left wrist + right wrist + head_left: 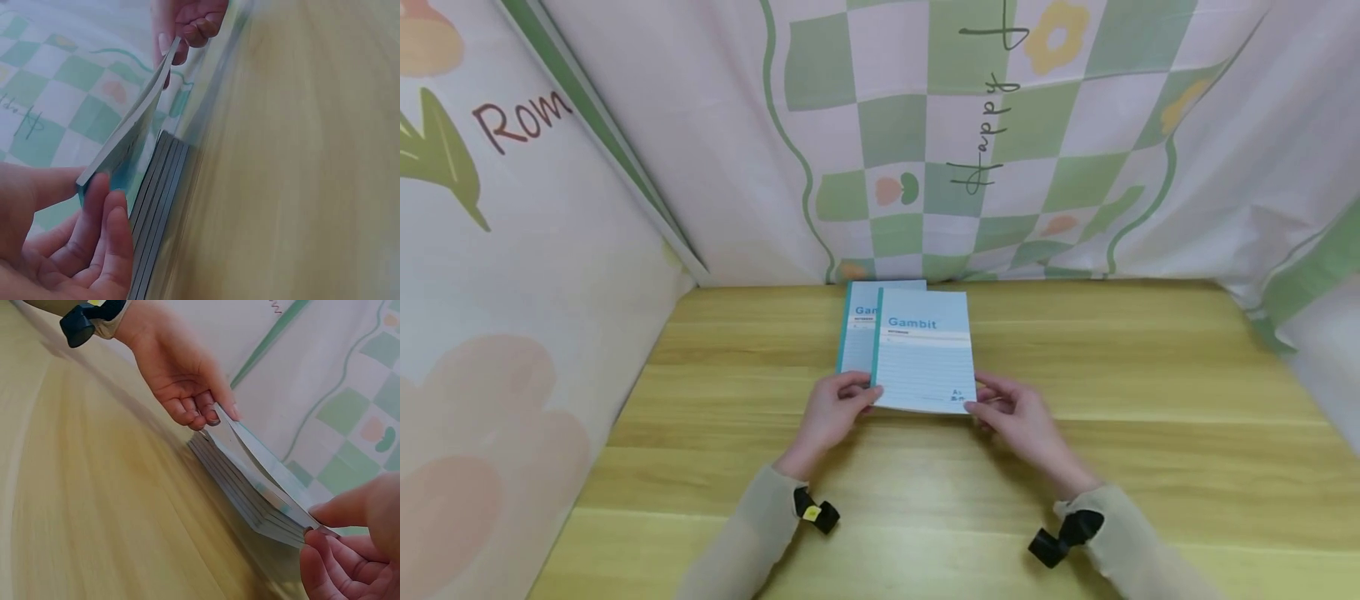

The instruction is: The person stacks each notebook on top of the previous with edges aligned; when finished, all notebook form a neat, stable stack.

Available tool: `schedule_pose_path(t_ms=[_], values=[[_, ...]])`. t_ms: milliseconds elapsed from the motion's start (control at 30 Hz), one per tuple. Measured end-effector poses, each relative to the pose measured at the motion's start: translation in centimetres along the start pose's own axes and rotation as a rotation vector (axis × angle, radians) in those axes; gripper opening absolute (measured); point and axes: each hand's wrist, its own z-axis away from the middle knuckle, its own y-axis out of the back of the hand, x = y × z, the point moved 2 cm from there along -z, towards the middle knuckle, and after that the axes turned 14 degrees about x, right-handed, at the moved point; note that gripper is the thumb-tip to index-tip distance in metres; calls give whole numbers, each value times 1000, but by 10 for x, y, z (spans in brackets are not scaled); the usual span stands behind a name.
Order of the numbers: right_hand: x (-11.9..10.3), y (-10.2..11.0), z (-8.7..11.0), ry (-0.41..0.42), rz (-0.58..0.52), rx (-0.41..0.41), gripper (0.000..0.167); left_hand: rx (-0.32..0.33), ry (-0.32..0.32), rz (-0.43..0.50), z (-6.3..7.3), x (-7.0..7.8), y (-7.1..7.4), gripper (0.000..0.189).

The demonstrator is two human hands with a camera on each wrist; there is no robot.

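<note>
A light blue notebook (925,354) with "Gambit" on its cover and a teal spine is held by both hands at its near corners. My left hand (837,408) pinches the near left corner, thumb on top and fingers beneath. At the near right corner my right hand (1021,417) does the same. Behind and below lies a stack of like notebooks (156,212), whose top one (857,346) peeks out to the left in the head view. The left wrist view shows the held notebook (128,128) tilted and raised over the stack at its near edge.
The wooden table (737,467) stretches around the stack to both sides and toward me. A patterned curtain (891,133) hangs at the table's back edge, right behind the notebooks. Another printed sheet (550,250) stands along the left side. Black straps with small cameras (1067,537) sit on both wrists.
</note>
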Motion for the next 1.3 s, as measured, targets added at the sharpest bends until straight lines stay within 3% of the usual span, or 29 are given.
schedule_pose_path(t_ms=[500,800,1100,1300], values=[[-8,-19,-4,15,22,-14,55,-59,4,-28,2,4,28,34],[-11,-29,-17,-11,-3,11,55,34,-1,-5,-13,7,36,29],[-15,-40,-33,-31,-16,33,56,132,-6,-114,-24,7,40,29],[-16,-49,-39,-46,-54,46,54,167,-50,-138,-31,5,41,29]])
